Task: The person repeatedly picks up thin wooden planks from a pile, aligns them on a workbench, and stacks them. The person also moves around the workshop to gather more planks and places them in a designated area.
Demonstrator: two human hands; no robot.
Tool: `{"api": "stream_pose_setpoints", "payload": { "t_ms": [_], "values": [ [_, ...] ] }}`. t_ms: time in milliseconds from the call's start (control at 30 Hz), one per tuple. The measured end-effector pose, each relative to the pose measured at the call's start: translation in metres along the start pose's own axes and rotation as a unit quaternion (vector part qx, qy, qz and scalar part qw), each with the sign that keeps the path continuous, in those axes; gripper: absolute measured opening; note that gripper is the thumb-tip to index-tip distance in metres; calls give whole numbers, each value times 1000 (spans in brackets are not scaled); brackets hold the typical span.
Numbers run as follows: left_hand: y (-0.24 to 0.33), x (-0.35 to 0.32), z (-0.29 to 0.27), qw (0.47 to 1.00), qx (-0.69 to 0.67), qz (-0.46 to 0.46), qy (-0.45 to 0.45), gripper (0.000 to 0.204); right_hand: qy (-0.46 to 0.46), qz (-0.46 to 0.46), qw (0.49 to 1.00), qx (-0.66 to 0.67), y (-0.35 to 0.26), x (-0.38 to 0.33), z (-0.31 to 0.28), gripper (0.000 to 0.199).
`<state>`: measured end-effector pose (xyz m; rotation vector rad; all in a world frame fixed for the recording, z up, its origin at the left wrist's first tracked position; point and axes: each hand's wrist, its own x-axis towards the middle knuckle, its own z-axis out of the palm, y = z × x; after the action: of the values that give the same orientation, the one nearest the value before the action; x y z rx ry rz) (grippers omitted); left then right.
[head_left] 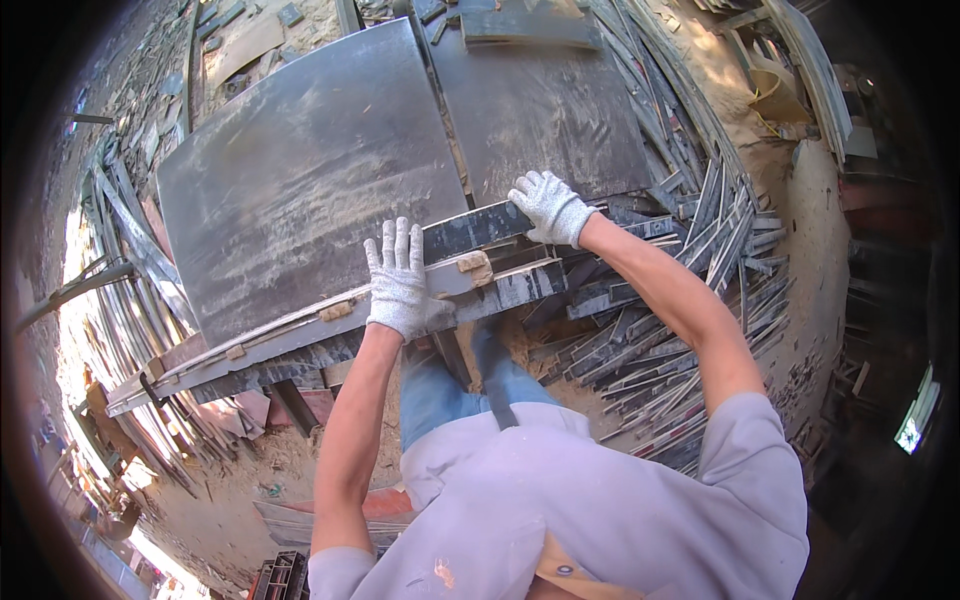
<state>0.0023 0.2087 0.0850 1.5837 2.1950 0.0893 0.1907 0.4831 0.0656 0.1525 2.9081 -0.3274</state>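
Both my hands wear pale speckled work gloves. My left hand (398, 282) lies flat, fingers stretched and pointing away from me, across the grey rail (285, 330) along the table's near edge. Its fingertips reach onto the dark worn tabletop (310, 170). To its right, a dark narrow strip of board (468, 230) lies along the rail. My right hand (552, 208) has its fingers bent over that strip's right end, thumb toward me. Small wooden blocks (475, 267) sit on the rail; one is between my hands.
A slot (440, 110) splits the tabletop from a second dark panel (545, 115). A board (530, 28) lies at the far end. Piles of narrow offcut strips (680, 330) cover the ground at right, with more strips (150, 270) at left. Dusty ground (230, 500) shows below the table.
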Motion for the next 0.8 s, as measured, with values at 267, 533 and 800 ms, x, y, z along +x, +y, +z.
{"api": "stream_pose_setpoints", "payload": {
  "t_ms": [267,533,800],
  "values": [
    [-20,39,-10,999,-36,33,18,135,5,16,1000,-7,11,15,3,58],
    [-46,119,-46,998,-19,36,41,129,29,23,999,-32,67,77,-28,53],
    [-93,222,-99,998,-2,42,56,126,40,63,996,-42,128,172,-66,35]
  ]
}}
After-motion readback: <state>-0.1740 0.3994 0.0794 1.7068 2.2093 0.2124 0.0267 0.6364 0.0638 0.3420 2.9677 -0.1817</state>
